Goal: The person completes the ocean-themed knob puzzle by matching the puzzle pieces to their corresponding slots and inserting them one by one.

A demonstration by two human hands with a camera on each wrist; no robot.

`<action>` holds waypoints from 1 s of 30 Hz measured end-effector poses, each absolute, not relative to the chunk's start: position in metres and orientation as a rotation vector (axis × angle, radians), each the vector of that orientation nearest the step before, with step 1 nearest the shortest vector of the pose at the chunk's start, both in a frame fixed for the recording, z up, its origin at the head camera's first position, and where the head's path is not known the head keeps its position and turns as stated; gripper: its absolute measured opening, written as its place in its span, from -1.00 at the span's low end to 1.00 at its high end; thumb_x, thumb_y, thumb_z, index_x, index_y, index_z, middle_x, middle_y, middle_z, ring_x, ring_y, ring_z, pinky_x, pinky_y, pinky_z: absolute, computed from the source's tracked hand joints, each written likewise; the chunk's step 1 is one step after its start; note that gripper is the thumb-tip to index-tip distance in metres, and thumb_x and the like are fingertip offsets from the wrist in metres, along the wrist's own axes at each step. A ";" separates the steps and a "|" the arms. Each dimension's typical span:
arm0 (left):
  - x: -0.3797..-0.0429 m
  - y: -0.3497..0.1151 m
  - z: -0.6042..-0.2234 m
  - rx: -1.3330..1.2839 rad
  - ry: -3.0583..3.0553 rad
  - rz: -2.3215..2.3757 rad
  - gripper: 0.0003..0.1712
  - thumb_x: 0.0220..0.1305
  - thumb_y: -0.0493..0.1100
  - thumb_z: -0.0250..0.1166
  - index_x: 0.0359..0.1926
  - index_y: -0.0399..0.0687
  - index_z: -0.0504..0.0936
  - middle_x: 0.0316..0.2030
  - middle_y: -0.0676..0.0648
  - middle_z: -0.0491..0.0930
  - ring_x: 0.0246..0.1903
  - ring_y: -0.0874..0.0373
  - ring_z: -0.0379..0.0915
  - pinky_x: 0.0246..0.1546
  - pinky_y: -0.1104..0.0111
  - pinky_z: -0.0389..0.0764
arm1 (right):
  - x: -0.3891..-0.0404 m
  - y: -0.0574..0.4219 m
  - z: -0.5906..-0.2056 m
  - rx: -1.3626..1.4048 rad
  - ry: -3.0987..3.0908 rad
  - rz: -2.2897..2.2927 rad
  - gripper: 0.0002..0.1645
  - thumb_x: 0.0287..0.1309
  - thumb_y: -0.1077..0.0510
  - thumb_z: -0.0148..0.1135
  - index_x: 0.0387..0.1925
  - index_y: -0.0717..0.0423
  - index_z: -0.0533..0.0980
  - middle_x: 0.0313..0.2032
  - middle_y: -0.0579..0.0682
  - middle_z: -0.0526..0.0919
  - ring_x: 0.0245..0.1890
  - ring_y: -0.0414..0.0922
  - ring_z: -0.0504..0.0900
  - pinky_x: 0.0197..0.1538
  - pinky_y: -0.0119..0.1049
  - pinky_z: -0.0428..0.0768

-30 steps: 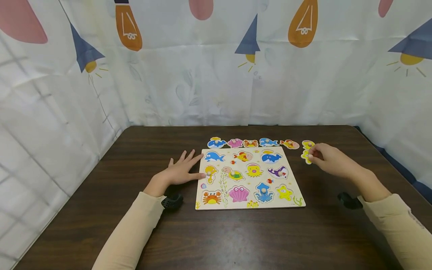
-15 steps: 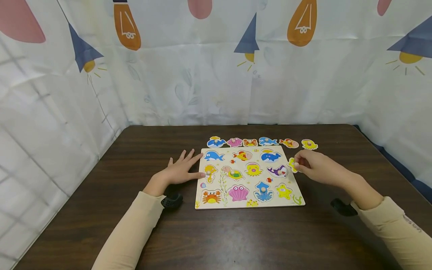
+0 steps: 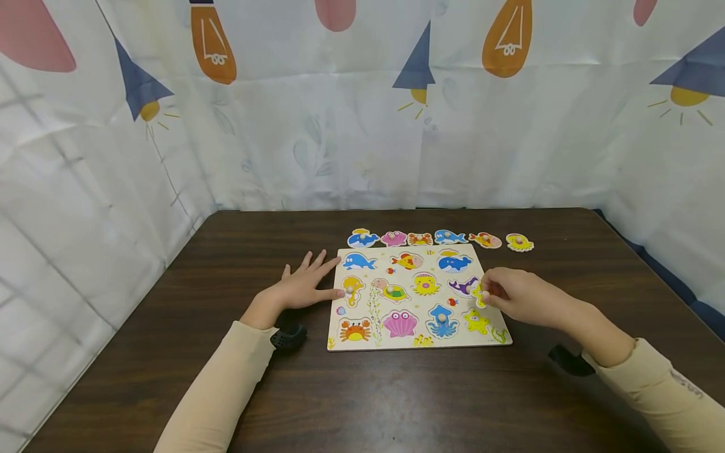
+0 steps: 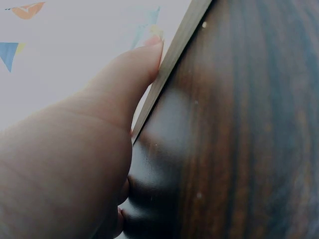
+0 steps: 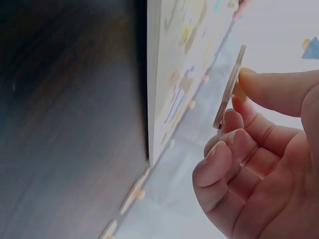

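My left hand (image 3: 303, 286) lies with fingers spread at the left edge of a wooden peg puzzle board (image 3: 379, 346), thumb on the board and the other fingers reaching along its upper left side. In the left wrist view the thumb (image 4: 132, 67) overlaps the board's edge. My right hand (image 3: 527, 296) pinches a yellow starfish puzzle piece (image 3: 479, 296) over the board's right side, above the printed starfish (image 3: 476, 321). In the right wrist view the piece (image 5: 230, 87) is seen edge-on, raised off the board, between thumb and forefinger, the other fingers curled below.
Behind the board several knobbed pieces lie in a row, from a whale (image 3: 362, 238) to a yellow octopus (image 3: 519, 242). Seahorse (image 3: 352, 296), turtle (image 3: 394, 293), squid (image 3: 442, 327) and dolphin (image 3: 461, 287) pieces sit in the board. A patterned curtain (image 3: 362, 145) hangs behind the dark table (image 3: 368, 402).
My right hand has picked up the starfish piece from beside the octopus piece and carried it left and nearer, over the board. The left hand has stayed in place.
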State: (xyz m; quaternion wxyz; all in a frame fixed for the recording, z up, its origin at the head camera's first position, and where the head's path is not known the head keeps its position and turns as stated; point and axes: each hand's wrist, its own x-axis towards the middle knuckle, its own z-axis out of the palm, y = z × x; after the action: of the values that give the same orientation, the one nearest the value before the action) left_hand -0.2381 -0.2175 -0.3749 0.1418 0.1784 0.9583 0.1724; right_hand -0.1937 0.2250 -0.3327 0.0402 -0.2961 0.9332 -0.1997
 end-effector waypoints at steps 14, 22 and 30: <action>-0.239 -0.216 -0.375 0.526 2.761 0.488 0.08 0.37 0.47 0.13 0.67 0.16 -0.09 0.62 -0.24 -0.30 0.56 -0.32 -0.50 0.30 -0.49 -0.36 | -0.184 0.218 -0.338 -0.930 2.778 -0.581 -0.86 0.26 0.17 0.42 -0.34 -0.05 0.57 -0.50 -0.23 0.43 -0.52 -0.31 0.39 -0.47 -0.38 0.41; -0.239 -0.216 -0.375 0.527 2.765 0.494 0.07 0.38 0.45 0.15 0.67 0.15 -0.08 0.62 -0.24 -0.28 0.56 -0.32 -0.51 0.30 -0.49 -0.37 | -0.181 0.216 -0.339 -0.948 2.777 -0.549 -0.83 0.22 0.19 0.45 -0.37 -0.09 0.57 -0.48 -0.26 0.44 -0.49 -0.32 0.39 -0.46 -0.38 0.40; -0.239 -0.217 -0.376 0.517 2.766 0.486 0.08 0.36 0.47 0.15 0.67 0.17 -0.08 0.63 -0.22 -0.29 0.57 -0.30 -0.52 0.30 -0.49 -0.38 | -0.181 0.215 -0.339 -0.959 2.778 -0.543 -0.82 0.20 0.17 0.46 -0.38 -0.08 0.56 -0.50 -0.27 0.43 -0.50 -0.34 0.38 -0.47 -0.39 0.39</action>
State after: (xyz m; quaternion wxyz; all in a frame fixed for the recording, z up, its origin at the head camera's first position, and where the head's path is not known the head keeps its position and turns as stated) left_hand -0.2390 -0.2174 -0.3759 0.1424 0.1790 0.9588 0.1685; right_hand -0.1809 0.2151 -0.3392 0.0765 -0.3201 0.9267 -0.1812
